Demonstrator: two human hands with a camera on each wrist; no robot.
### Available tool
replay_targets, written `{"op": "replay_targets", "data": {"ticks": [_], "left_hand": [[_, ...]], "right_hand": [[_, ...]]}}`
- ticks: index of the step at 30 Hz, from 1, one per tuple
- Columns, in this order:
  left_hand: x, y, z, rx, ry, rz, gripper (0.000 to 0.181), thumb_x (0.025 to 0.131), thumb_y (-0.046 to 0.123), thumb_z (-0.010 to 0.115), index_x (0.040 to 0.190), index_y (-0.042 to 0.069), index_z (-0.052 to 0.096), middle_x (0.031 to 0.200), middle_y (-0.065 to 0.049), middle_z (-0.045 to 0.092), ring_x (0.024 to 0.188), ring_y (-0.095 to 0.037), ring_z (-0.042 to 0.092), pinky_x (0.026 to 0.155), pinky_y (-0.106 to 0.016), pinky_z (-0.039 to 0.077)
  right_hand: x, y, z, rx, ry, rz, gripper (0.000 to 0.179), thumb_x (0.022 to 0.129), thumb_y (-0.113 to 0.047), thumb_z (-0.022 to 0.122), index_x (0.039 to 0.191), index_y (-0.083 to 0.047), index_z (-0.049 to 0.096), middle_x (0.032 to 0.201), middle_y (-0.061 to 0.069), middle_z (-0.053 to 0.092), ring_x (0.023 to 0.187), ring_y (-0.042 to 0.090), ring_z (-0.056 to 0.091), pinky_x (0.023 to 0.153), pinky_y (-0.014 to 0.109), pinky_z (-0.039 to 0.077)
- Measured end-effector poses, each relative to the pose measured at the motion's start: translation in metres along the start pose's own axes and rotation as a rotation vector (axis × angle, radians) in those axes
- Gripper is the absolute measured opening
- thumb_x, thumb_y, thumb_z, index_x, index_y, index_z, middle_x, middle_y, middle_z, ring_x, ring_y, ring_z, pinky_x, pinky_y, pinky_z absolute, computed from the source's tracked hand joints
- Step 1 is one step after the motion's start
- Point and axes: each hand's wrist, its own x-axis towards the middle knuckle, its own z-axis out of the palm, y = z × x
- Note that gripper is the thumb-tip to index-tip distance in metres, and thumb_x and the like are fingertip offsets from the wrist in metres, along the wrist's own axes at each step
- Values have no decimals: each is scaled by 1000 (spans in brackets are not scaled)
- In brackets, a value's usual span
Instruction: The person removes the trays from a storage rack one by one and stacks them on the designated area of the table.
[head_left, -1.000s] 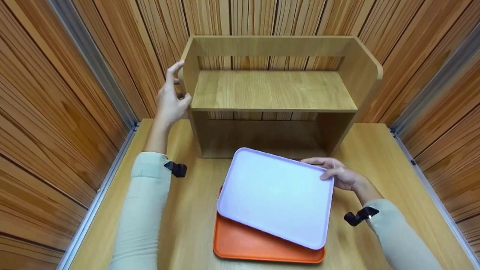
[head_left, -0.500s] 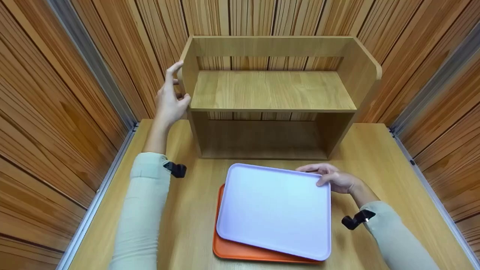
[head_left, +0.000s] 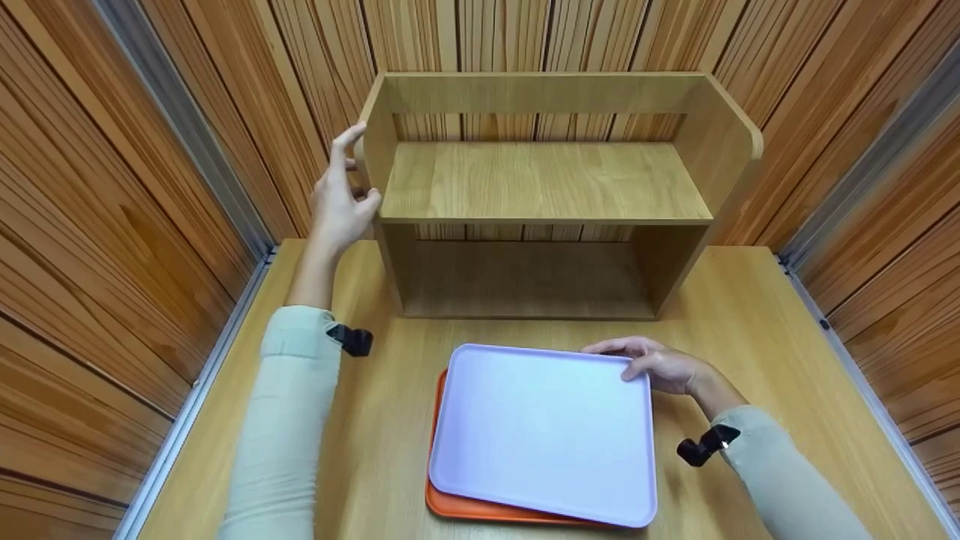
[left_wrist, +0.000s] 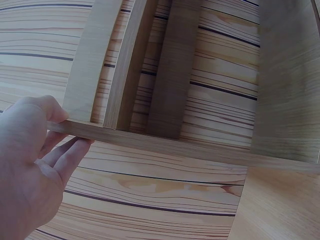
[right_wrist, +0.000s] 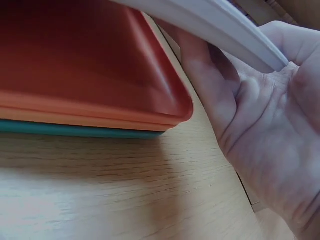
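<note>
My right hand [head_left: 671,369] grips a lavender rectangular tray [head_left: 544,435] by its far right corner, thumb on top and fingers beneath. Below it lies an orange tray [head_left: 456,505], mostly covered in the head view. The right wrist view shows a gap between the lavender tray's rim [right_wrist: 210,25] and the orange tray's corner [right_wrist: 165,107]. A teal tray [right_wrist: 90,130] lies under the orange one. At the left, my left hand [head_left: 341,202] holds the front edge of the shelf's side panel [left_wrist: 200,150], thumb on one side and fingers on the other.
A two-tier wooden shelf [head_left: 547,180] stands at the back of the wooden table [head_left: 375,420], its open front facing the trays. Wood-patterned walls [head_left: 112,225] enclose the table at the back and both sides. Metal rails run along the side edges.
My right hand has brought the lavender tray down and toward me. The tray has turned to line up more closely with the orange one. My left hand has stayed on the shelf.
</note>
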Motion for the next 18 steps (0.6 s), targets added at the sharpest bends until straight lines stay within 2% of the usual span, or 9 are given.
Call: {"op": "replay_targets", "data": {"ticks": [6,8,14,18], "left_hand": [[-1,0,0,9,0,-1,87,102,-5,61,173,37,34,154,-22,63,94,-23,67,73,-25,53],[-1,0,1,6,-3,-7,87,102,-5,61,173,38,34,154,-22,63,93,-24,67,73,-25,54],[1,-1,1,-13,-1,-7,86,102,-7,59,172,36,35,153,-23,62,108,-29,72,79,-26,56],[1,-1,1,-13,-1,-10,87,102,-7,59,173,37,34,153,-23,62,109,-32,73,80,-28,58]], "right_hand": [[2,5,3,-138,107,65,61,101,3,59,161,-7,60,151,-4,70,127,17,72,102,29,65],[3,5,6,-210,154,96,61,101,2,62,161,-3,60,153,1,69,127,18,70,103,29,63],[8,-1,15,-419,274,147,53,102,2,64,156,-2,65,154,27,66,121,23,68,98,26,60],[12,-6,19,-494,319,145,47,104,2,61,149,-4,72,151,28,69,120,27,68,95,25,58]]}}
